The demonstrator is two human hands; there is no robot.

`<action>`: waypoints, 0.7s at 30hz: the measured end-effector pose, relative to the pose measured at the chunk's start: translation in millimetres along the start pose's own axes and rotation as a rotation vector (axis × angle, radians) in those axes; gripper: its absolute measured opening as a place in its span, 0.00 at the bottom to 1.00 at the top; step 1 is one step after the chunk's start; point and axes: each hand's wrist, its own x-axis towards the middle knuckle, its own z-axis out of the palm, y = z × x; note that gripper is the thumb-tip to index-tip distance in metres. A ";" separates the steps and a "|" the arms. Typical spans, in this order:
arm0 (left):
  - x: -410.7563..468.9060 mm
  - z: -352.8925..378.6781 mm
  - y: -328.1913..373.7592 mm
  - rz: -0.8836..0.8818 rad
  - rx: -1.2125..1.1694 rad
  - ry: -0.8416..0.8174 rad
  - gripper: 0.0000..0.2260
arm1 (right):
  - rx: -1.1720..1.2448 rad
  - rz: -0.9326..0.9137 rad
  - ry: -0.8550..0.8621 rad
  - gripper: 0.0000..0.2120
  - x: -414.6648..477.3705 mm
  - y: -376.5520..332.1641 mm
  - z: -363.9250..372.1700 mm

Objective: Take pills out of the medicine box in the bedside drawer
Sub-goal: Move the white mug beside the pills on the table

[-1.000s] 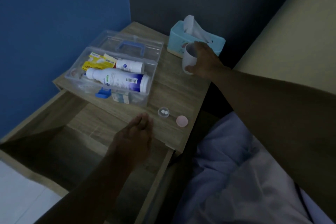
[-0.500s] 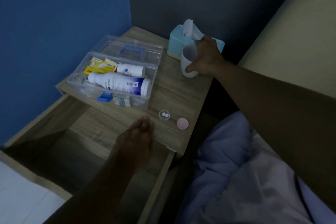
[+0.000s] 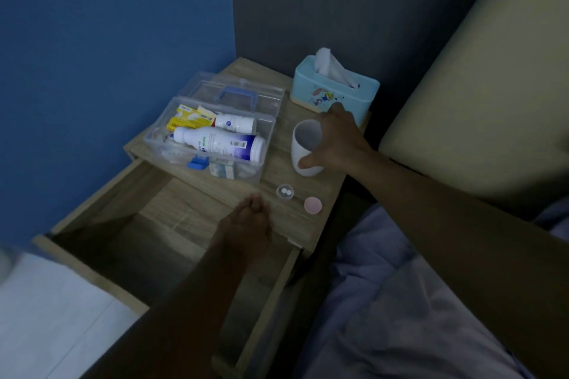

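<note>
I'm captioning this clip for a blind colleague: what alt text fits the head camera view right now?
A person's right hand grips a white cup on a wooden bedside table, while the left hand rests at its front edge above the open drawer. Nearby sit an open clear medicine box, a small cap holding two white pills and a tissue box.

Nightstand [image 3: 277, 224]: medicine box [image 3: 261, 138], cup [image 3: 303, 151], tissue box [image 3: 311, 89].
</note>
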 end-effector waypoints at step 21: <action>-4.5 0.5 -3.8 -0.029 -0.290 0.021 0.23 | 0.024 0.023 -0.009 0.49 -21.0 5.0 21.2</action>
